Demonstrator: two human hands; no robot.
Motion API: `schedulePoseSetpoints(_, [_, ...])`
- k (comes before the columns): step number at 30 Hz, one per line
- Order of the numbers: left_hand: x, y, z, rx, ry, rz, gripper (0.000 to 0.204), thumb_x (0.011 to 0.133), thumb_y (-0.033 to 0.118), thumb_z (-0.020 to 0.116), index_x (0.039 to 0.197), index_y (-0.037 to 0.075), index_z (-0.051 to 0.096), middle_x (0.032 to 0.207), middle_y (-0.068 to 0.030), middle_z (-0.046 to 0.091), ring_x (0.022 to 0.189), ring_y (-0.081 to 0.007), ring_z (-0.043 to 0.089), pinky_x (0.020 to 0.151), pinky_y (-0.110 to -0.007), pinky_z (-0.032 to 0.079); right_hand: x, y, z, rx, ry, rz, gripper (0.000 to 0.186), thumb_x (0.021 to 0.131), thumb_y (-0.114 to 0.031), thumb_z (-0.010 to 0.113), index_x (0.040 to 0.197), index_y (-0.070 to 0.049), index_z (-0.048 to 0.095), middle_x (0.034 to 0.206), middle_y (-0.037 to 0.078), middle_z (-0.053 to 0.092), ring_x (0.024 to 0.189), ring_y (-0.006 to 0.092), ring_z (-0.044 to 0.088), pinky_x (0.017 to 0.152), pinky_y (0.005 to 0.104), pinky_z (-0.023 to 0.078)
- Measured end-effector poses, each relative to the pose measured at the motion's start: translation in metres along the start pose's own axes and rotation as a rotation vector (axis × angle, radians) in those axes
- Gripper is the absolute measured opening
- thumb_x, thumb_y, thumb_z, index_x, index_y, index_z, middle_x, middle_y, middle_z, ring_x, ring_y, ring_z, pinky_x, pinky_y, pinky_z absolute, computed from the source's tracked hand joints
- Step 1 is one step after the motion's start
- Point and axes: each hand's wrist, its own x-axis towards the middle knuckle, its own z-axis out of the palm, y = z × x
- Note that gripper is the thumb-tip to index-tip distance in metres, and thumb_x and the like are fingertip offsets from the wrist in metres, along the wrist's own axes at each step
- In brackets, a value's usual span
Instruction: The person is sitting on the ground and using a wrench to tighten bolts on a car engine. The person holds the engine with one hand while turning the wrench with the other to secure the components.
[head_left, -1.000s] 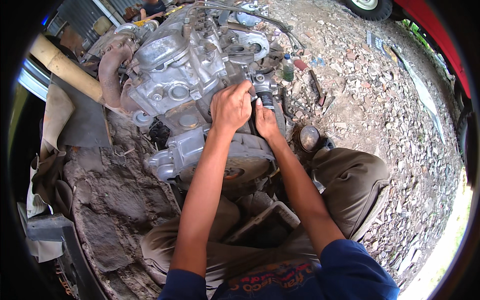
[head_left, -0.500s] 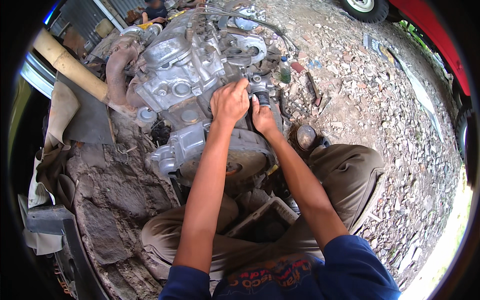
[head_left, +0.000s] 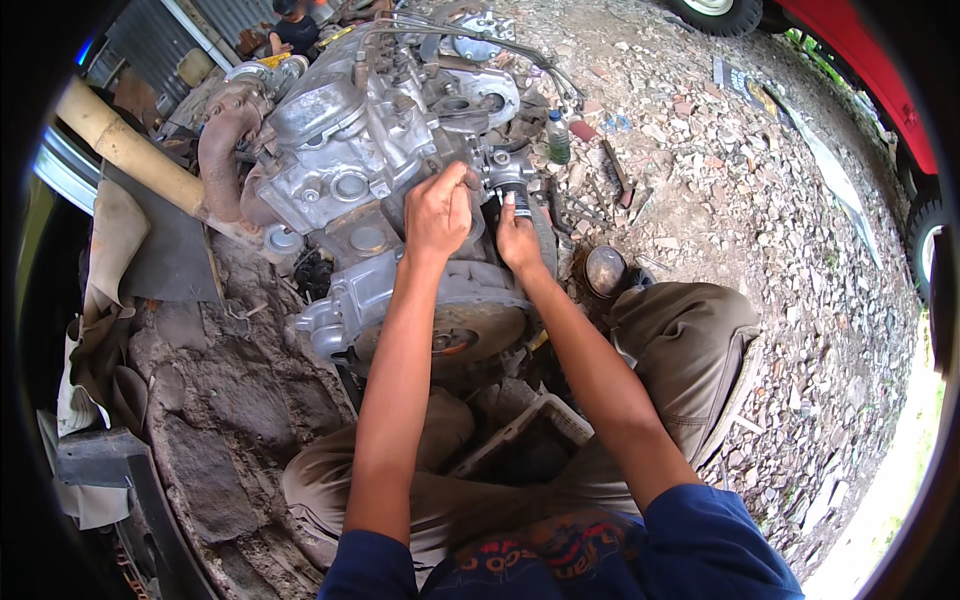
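The engine point(head_left: 390, 145) is dull, rough-cast metal, its curved pipe point(head_left: 221, 155) rusty and matt, the canister point(head_left: 517, 190) smooth, the trousers point(head_left: 685, 345) matt cloth, the bodywork point(head_left: 872, 75) at the rough gravel's point(head_left: 690, 240) upper-right edge glossy

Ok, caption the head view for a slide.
Left hand curled at the engine, right hand at a black cylinder, green bottle on the gravel beyond.

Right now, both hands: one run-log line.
left hand: curled at engine, contents hidden | right hand: thumb against black cylinder, other fingers mostly hidden | nearby: greenish bottle on stony ground
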Motion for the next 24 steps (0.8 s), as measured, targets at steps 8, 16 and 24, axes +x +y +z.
schedulePoseSetpoints(8, [-0.004,0.005,-0.004,0.039,-0.011,-0.046,0.017,0.084,0.007,0.049,0.087,0.002,0.065,0.073,-0.0193,0.066,0.065,-0.0392,0.065,0.060,-0.045,0.050,0.010,0.018,0.011,0.157,-0.057,-0.031,0.078,0.100,-0.054,0.025,0.086,0.010,0.066,0.092,0.034,0.066,0.099,0.0480,0.062,0.091,0.0506,0.044])
schedulePoseSetpoints(16, [-0.002,0.006,0.001,0.077,-0.016,-0.006,0.021,0.082,0.007,0.042,0.084,0.001,0.062,0.061,-0.0106,0.060,0.055,-0.0266,0.061,0.058,-0.036,0.048,0.040,0.033,0.025,0.210,-0.057,-0.104,0.065,0.098,-0.044,0.030,0.079,0.010,0.060,0.080,0.031,0.063,0.082,0.0441,0.063,0.079,0.0510,0.045])
schedulePoseSetpoints(24, [-0.004,0.007,-0.004,-0.021,-0.058,-0.023,0.023,0.082,0.007,0.042,0.088,-0.003,0.062,0.067,-0.0121,0.063,0.057,-0.0222,0.063,0.058,-0.034,0.048,0.035,0.026,0.020,0.181,0.014,-0.191,0.062,0.099,-0.042,0.034,0.080,0.010,0.061,0.079,0.034,0.062,0.085,0.0495,0.064,0.079,0.0530,0.046])
